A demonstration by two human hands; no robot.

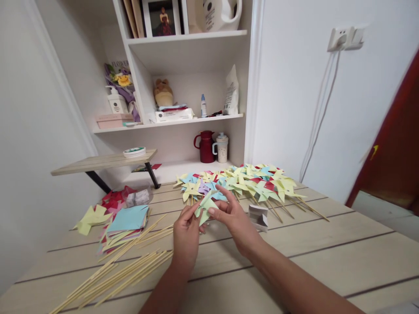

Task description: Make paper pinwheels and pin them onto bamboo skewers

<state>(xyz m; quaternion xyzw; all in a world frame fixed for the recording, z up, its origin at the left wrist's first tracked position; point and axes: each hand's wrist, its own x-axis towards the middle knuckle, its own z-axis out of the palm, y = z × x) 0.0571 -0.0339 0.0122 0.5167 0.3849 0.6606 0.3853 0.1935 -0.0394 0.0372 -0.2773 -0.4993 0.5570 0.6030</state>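
Observation:
A light green paper pinwheel is held between my two hands over the middle of the table. My left hand grips its left side, the fingers closed on the paper. On its right side, my right hand pinches the paper between thumb and fingers, with the index finger raised above. Part of the pinwheel is hidden by my fingers. Behind my hands lie several finished pinwheels on sticks. A small open box stands just right of my right hand.
Several wooden sticks lie at the left, below a stack of coloured paper squares. A yellow paper pinwheel and a clear container are near a raised wooden stand. A red jug and a cup stand at the back.

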